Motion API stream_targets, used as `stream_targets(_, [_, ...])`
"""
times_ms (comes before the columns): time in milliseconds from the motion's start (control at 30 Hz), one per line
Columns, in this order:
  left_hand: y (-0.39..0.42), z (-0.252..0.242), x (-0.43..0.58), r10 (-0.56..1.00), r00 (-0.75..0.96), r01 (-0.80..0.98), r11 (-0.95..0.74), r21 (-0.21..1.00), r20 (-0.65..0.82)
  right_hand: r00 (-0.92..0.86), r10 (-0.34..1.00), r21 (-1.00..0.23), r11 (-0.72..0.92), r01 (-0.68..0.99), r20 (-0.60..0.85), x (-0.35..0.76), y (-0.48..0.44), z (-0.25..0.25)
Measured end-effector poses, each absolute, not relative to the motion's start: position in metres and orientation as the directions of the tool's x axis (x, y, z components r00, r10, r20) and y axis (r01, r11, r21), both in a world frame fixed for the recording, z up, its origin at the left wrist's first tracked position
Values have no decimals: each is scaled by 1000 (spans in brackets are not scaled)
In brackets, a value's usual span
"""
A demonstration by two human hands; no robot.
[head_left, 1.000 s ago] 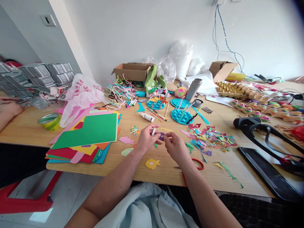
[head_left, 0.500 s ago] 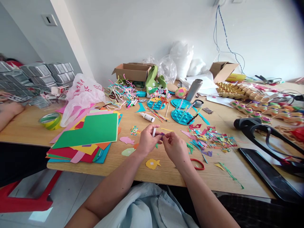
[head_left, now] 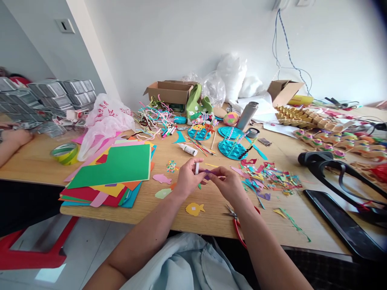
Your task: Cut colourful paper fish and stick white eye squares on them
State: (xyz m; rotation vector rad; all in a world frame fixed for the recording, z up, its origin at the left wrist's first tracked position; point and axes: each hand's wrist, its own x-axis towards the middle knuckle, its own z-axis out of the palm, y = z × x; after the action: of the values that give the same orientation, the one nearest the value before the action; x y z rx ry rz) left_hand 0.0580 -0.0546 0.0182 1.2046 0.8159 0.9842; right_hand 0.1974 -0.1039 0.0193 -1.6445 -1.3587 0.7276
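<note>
The small purple paper piece is being held just above the wooden surface, near its front edge, between both hands. The left hand is pinching its left end with thumb and forefinger closed, and a short white strip is sticking up from that same pinch. The right hand is clamping the piece's other end with its fingertips together. This looks like fine joining or folding of the piece at the fingertips, work that is calling for a light, steady two-handed pinch, since the piece is tiny and thin. Just in front of the hands a yellow paper fish is lying flat, with a pink paper fish to the left and red-handled scissors under the right wrist. Farther out, a heap of coloured paper scraps is lying to the right and a stack of coloured paper sheets, green on top, to the left.
</note>
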Motion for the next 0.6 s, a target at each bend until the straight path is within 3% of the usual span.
stream_targets(400, [-57,19,56,909,414,-125,9,992,44,275,961,-867,-126,481,13,201,-108,20])
stream_targets(600, [-54,22,52,918,391,-273,43,961,70,155,986,-531,-94,842,70,217,-118,5])
